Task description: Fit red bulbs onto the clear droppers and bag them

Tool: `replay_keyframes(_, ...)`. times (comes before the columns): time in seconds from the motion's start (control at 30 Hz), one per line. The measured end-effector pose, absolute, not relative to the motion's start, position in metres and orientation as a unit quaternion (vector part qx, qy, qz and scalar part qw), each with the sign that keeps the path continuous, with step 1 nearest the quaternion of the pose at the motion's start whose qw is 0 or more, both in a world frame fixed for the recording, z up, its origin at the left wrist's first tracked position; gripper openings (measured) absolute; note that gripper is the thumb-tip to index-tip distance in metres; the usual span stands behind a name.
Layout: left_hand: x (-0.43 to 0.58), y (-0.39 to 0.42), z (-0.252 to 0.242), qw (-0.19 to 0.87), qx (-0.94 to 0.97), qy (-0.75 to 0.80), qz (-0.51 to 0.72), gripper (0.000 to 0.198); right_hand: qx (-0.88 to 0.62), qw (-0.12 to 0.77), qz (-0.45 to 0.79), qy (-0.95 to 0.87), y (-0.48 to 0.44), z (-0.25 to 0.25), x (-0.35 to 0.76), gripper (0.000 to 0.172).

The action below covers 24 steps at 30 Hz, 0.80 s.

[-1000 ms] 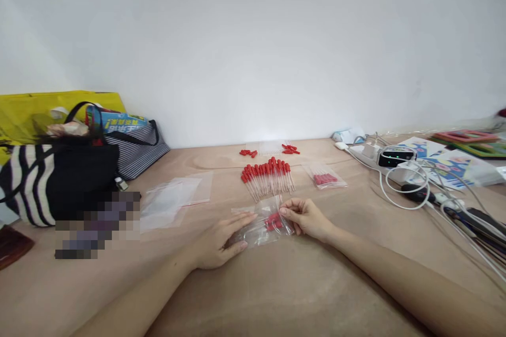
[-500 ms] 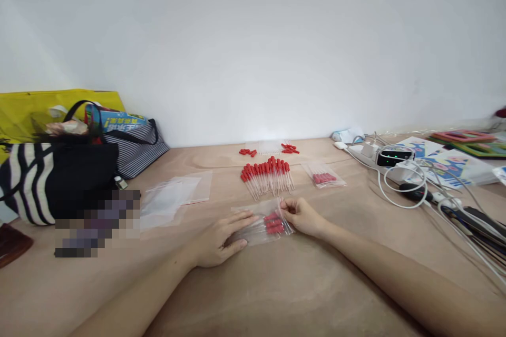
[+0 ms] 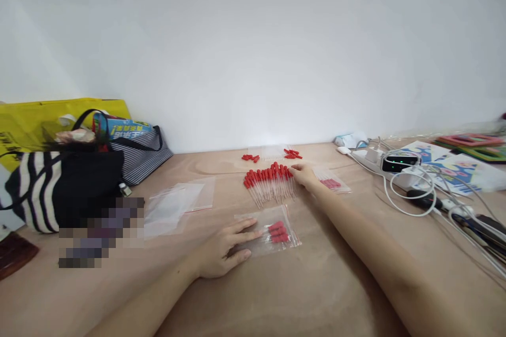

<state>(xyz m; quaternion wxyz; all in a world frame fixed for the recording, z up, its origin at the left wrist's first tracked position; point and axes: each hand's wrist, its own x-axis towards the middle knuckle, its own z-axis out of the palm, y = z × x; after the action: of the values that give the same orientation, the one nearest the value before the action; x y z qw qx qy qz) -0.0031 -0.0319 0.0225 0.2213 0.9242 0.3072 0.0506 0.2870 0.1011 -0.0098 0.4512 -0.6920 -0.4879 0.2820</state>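
Note:
A clear zip bag (image 3: 294, 238) lies flat with several red-capped droppers (image 3: 279, 232) inside. My left hand (image 3: 225, 247) rests on the bag's left part, its fingers stretched out and apart. Beyond the bag is a row of droppers (image 3: 272, 181) with red rubber bulbs and thin clear tubes, bulbs pointing away from me. At the row's right end, my right hand (image 3: 303, 175) pinches a dropper by its red bulb; the fingers partly hide it. Just right of that hand lies another zip bag (image 3: 343, 183) holding red-bulbed droppers.
Empty clear bags (image 3: 174, 205) are stacked to the left. Loose red bulbs (image 3: 292, 154) and clear tubes lie near the wall. A black striped bag (image 3: 79, 189) stands at left; a power strip with white cables (image 3: 411, 205) and printed sheets (image 3: 454, 168) are at right.
My right hand has let go of the zip bag's right edge and moved away from me to the dropper row. My left hand stays on the bag.

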Motion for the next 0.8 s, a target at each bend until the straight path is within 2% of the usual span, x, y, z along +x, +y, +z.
replay_keyframes(0.23,-0.003,-0.032,0.023,0.221,0.922,0.315,0.043,0.045,-0.708,0.462,0.289,-0.449,0.116,-0.017,0.278,0.011)
replay_keyframes(0.37,-0.003,-0.032,0.023,0.220,0.925,0.307,0.049,0.044,-0.692,0.486,0.310,-0.434,0.110,-0.009,0.279,0.011)
replay_keyframes(0.47,-0.004,-0.031,0.022,0.220,0.926,0.303,0.053,0.046,-0.665,0.526,0.308,-0.431,0.096,0.000,0.284,0.016)
replay_keyframes(0.63,-0.005,-0.030,0.020,0.225,0.925,0.298,0.067,0.048,-0.611,0.610,0.285,-0.416,0.055,0.004,0.301,0.034)
replay_keyframes(0.7,-0.005,-0.030,0.020,0.225,0.925,0.299,0.067,0.048,-0.555,0.659,0.297,-0.413,0.033,-0.001,0.306,0.037)
replay_keyframes(0.8,-0.005,-0.030,0.020,0.223,0.925,0.301,0.068,0.047,-0.506,0.676,0.336,-0.418,0.000,-0.009,0.305,0.038)
